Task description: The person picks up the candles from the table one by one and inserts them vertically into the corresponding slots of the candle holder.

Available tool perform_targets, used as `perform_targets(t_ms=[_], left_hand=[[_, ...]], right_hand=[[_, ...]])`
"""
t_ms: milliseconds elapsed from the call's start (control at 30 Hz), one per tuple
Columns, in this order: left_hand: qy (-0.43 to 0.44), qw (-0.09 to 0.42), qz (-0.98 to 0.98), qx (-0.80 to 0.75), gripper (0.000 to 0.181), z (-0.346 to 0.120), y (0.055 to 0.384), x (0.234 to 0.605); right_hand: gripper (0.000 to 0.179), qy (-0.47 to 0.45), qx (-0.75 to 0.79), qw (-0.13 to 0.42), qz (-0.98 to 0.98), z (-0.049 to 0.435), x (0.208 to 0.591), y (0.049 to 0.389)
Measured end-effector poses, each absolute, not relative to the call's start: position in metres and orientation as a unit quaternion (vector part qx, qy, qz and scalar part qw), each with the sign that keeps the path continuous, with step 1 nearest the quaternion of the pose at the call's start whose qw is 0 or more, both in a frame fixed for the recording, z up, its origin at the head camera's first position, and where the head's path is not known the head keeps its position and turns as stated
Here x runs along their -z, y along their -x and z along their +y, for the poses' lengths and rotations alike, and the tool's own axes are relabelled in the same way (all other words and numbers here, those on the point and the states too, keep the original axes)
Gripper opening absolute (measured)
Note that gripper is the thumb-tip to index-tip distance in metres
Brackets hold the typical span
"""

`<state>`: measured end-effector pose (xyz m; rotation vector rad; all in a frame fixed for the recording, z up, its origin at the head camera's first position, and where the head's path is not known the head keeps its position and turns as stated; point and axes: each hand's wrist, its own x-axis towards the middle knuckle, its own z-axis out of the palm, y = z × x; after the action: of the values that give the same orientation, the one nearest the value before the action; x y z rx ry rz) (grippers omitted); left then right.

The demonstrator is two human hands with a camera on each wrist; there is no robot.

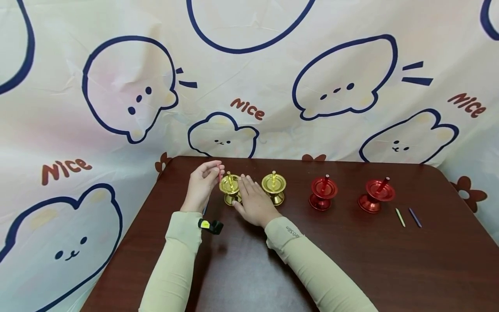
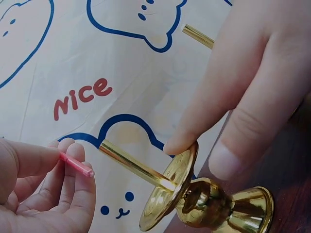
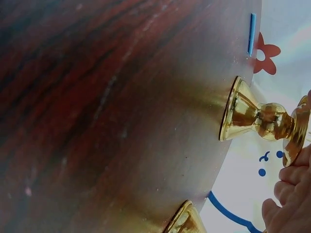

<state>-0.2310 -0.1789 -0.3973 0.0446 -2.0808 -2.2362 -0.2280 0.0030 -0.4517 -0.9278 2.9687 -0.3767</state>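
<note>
My left hand pinches a small pink candle stick between thumb and fingers, to the left of a gold candle holder. In the left wrist view the stick is tilted, apart from the holder's upright tube. My right hand reaches in from the right with its fingers extended. One fingertip touches the rim of the holder's dish, and the thumb lies near its stem. A second gold candle holder stands just right of those fingers, partly behind the hand.
Two red candle holders stand further right on the dark brown table. Beyond them lie a pale green stick and a purple stick. A blue stick lies near the table's left edge. A printed cloth hangs behind.
</note>
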Motion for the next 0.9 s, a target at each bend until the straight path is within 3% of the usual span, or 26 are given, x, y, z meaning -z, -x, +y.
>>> perform_targets(t_ms=[233, 633, 900], left_hand=[[-0.003, 0.068, -0.673, 0.737, 0.030, -0.175, 0.236, 0.394], [0.023, 0.156, -0.646, 0.747, 0.025, -0.163, 0.244, 0.397], [0.030, 0.180, -0.652, 0.736, 0.034, -0.159, 0.244, 0.407]], right_hand=[[0.073, 0.300, 0.133, -0.001, 0.945, 0.003, 0.450, 0.230], [0.073, 0.294, 0.132, 0.004, 0.947, 0.001, 0.447, 0.229], [0.073, 0.294, 0.133, 0.005, 0.946, 0.002, 0.450, 0.224]])
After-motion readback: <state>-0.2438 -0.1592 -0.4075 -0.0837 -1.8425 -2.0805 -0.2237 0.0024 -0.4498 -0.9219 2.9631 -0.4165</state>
